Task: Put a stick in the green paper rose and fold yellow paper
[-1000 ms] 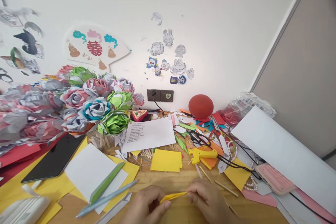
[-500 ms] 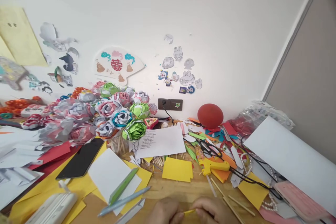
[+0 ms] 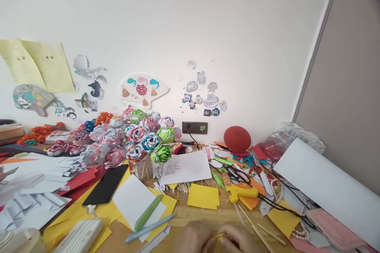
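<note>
At the bottom middle of the head view, my left hand (image 3: pixel 194 238) and my right hand (image 3: pixel 237 238) meet close together. Between their fingertips they pinch a small piece of yellow paper (image 3: pixel 220 236), mostly covered by the fingers. Just beyond my hands lies a stack of yellow paper squares (image 3: pixel 203 196). A green craft knife (image 3: pixel 149 212) and a pale blue pen (image 3: pixel 150 228) rest left of my left hand, partly over white paper (image 3: pixel 133 195). Thin wooden sticks (image 3: pixel 261 235) lie right of my right hand.
Folded paper flowers (image 3: pixel 138 132) fill the back left. A yellow glue gun (image 3: pixel 242 193) with black cables, scissors (image 3: pixel 239 174) and a red balloon (image 3: pixel 237 139) sit right of centre. A black phone (image 3: pixel 107 185), a white power strip (image 3: pixel 80 235) and a pink device (image 3: pixel 334 229) are on the table.
The view has tilted up and turned left, so the scene sits lower and further right on its left side. My hands stay together on the yellow paper, of which less shows now.
</note>
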Action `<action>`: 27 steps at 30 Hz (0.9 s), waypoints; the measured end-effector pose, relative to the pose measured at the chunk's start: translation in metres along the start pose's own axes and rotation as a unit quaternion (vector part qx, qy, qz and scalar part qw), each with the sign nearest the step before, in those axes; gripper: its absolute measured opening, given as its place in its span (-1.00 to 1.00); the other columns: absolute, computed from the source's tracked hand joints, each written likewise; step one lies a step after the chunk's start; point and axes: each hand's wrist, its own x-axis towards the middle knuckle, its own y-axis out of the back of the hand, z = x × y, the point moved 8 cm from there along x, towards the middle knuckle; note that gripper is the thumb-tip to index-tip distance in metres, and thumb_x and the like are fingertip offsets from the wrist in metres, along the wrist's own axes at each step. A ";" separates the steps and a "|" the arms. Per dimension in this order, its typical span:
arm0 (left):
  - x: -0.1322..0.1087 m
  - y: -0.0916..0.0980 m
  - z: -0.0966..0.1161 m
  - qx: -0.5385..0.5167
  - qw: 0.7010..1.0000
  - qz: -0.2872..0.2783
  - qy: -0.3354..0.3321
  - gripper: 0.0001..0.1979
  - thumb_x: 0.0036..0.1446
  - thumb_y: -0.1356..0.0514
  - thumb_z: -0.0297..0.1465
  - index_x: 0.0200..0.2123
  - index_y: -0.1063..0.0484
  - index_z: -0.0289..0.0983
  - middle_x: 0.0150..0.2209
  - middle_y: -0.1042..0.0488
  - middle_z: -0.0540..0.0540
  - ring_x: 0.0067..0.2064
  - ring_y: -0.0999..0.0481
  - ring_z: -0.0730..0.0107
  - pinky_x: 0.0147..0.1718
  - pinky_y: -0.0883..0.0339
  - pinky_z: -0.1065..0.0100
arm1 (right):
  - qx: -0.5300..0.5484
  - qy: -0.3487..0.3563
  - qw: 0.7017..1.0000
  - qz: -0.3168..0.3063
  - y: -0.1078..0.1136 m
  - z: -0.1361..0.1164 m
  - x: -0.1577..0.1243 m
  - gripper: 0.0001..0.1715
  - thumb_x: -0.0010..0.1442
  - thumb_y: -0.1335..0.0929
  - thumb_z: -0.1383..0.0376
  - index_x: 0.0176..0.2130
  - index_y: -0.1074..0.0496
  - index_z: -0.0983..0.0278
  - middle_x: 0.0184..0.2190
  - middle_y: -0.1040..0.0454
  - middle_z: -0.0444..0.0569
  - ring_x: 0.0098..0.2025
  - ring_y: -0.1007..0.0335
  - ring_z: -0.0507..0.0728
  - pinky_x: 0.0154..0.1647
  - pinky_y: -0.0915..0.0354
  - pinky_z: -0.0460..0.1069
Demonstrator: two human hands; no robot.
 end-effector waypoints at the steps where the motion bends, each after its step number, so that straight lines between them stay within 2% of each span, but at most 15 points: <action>1: 0.002 0.001 0.002 -0.005 1.000 -0.003 0.006 -0.69 0.15 0.04 -0.26 -0.59 -0.22 -0.22 -0.51 -0.41 -0.08 -0.42 -0.36 0.29 -0.40 -0.15 0.37 | -0.001 0.011 1.000 0.012 0.002 0.001 0.000 -0.55 0.25 -0.16 0.02 -0.46 -0.35 0.24 -0.54 -0.42 -0.08 -0.43 -0.35 0.11 -0.39 -0.18 -0.07; 4: 0.012 0.008 0.003 -0.041 0.999 -0.023 0.028 -0.73 0.12 -0.03 -0.30 -0.59 -0.27 -0.23 -0.56 -0.39 0.00 -0.48 -0.33 0.37 -0.51 -0.11 0.44 | 0.041 0.031 0.998 0.040 0.008 0.012 0.002 -0.46 0.25 -0.12 -0.05 -0.53 -0.26 0.23 -0.68 -0.31 -0.15 -0.61 -0.23 0.05 -0.49 -0.15 -0.08; 7: 0.022 0.021 0.000 -0.092 0.994 -0.053 0.036 -0.76 0.06 -0.12 -0.28 -0.58 -0.32 -0.25 -0.61 -0.36 0.07 -0.55 -0.27 0.47 -0.59 -0.07 0.50 | 0.123 0.002 0.992 0.041 0.010 0.029 0.004 -0.44 0.22 -0.10 -0.15 -0.39 -0.28 0.24 -0.69 -0.29 -0.19 -0.74 -0.03 -0.02 -0.67 0.02 -0.11; 10: 0.026 0.032 -0.008 -0.136 0.988 -0.059 0.032 -0.71 0.07 -0.14 -0.20 -0.56 -0.37 -0.27 -0.62 -0.38 0.07 -0.55 -0.26 0.50 -0.56 -0.10 0.51 | 0.154 0.010 0.987 0.032 0.011 0.029 0.005 -0.45 0.22 -0.11 -0.14 -0.30 -0.28 0.26 -0.64 -0.35 -0.17 -0.71 -0.05 -0.02 -0.66 0.03 -0.13; 12: 0.024 0.031 -0.016 -0.167 0.983 -0.066 0.035 -0.63 0.09 -0.11 -0.09 -0.52 -0.41 -0.28 -0.60 -0.43 0.04 -0.57 -0.24 0.51 -0.55 -0.11 0.50 | 0.159 0.017 0.987 0.030 0.012 0.027 0.006 -0.47 0.23 -0.11 -0.12 -0.28 -0.28 0.26 -0.62 -0.37 -0.15 -0.69 -0.07 -0.02 -0.64 0.00 -0.13; 18: 0.022 0.020 -0.034 -0.237 0.968 -0.049 0.062 -0.45 -0.05 -0.11 0.14 -0.47 -0.37 -0.29 -0.54 -0.48 -0.01 -0.60 -0.21 0.53 -0.60 -0.08 0.48 | 0.124 0.024 0.991 0.047 0.016 0.025 0.007 -0.55 0.26 -0.10 -0.05 -0.29 -0.26 0.24 -0.65 -0.32 -0.19 -0.69 -0.07 0.00 -0.64 -0.01 -0.11; 23: 0.024 0.018 -0.037 -0.271 0.958 -0.080 0.044 -0.45 -0.05 -0.12 0.15 -0.47 -0.34 -0.27 -0.51 -0.50 -0.03 -0.55 -0.31 0.50 -0.52 -0.18 0.46 | 0.052 0.035 0.994 0.087 0.027 0.022 0.005 -0.61 0.26 -0.14 0.04 -0.48 -0.14 0.21 -0.65 -0.27 -0.20 -0.58 -0.19 0.04 -0.49 -0.11 -0.07; 27: 0.021 0.019 -0.037 -0.271 0.958 -0.090 0.032 -0.48 0.01 -0.10 0.11 -0.46 -0.32 -0.27 -0.54 -0.47 0.01 -0.54 -0.32 0.51 -0.50 -0.19 0.46 | -0.018 0.047 0.993 0.107 0.032 0.019 0.004 -0.54 0.23 -0.18 0.04 -0.58 -0.03 0.21 -0.63 -0.13 -0.21 -0.53 -0.08 0.04 -0.49 0.01 -0.06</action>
